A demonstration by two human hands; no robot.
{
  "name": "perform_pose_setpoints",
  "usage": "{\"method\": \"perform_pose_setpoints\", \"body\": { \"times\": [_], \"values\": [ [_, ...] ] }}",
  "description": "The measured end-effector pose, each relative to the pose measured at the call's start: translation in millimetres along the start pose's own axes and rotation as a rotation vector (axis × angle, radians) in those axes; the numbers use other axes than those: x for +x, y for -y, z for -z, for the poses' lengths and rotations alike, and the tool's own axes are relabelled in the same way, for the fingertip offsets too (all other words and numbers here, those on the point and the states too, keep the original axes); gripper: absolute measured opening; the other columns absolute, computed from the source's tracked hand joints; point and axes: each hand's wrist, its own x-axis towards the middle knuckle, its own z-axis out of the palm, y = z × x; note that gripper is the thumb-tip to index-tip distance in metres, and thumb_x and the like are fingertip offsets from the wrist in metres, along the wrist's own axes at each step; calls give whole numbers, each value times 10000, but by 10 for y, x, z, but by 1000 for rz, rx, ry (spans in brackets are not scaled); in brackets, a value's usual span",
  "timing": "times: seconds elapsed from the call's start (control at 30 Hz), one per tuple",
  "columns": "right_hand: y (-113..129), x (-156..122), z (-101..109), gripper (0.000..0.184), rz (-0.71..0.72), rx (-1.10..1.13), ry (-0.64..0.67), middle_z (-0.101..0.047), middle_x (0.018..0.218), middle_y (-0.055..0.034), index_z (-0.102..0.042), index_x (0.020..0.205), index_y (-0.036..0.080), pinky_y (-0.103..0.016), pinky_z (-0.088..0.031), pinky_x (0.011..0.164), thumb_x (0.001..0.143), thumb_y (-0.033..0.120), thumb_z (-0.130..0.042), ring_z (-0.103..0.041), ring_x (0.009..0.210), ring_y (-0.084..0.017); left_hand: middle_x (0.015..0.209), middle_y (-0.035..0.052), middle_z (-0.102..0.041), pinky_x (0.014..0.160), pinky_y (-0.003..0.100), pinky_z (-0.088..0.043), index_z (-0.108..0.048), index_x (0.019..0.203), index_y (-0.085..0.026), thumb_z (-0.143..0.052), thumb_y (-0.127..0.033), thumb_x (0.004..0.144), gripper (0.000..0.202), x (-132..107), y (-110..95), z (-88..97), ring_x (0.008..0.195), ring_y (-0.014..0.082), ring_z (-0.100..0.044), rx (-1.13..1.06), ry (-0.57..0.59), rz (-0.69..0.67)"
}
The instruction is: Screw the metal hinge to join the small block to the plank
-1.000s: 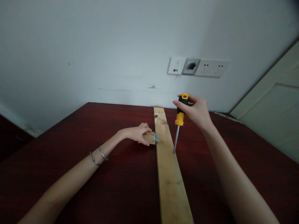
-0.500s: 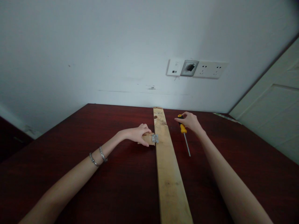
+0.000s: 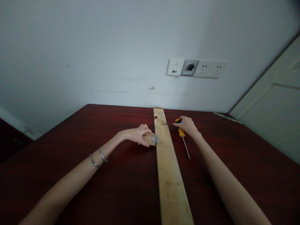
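A long pale wooden plank point(image 3: 170, 175) lies lengthwise on the dark red table point(image 3: 93, 131). My left hand point(image 3: 137, 134) is closed on a small wooden block point(image 3: 150, 139) that sits against the plank's left edge. A small metal hinge point(image 3: 155, 138) joins the block and the plank. My right hand point(image 3: 187, 125) rests on the table to the right of the plank, fingers curled over the yellow and black handle of a screwdriver point(image 3: 182, 138). The screwdriver lies flat with its shaft pointing toward me.
A white wall rises behind the table, with a row of sockets and switches point(image 3: 196, 68). A pale door point(image 3: 274, 115) stands at the right. A thin light strip point(image 3: 225, 117) lies at the table's far right corner.
My right hand has lowered the screwdriver from upright above the table down flat onto the table beside the plank. My left hand has stayed on the block.
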Motion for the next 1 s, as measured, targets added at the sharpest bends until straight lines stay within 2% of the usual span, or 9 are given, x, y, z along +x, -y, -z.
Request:
{"method": "perform_pose_setpoints", "body": {
  "times": [0.3,1.0],
  "values": [
    [-5,4,-90,470,-19,-50,30,-681,990,-155,-645,1003,143,-297,-449,744,683,487,-634,-631,962,-280,1096,43,-378,945,321,-362,-466,1180,-219,-656,-567,634,675,-4,17,-5,1065,216,-377,-23,-2,9],
    [131,-110,-30,505,-83,-163,52,-667,999,-188,-662,1019,157,-390,-486,726,736,562,-556,-637,954,-329,1092,39,-377,943,325,-359,-470,1170,-224,-647,-570,630,665,-6,-8,2,1067,216,-374,-16,1,11]
  ]
}}
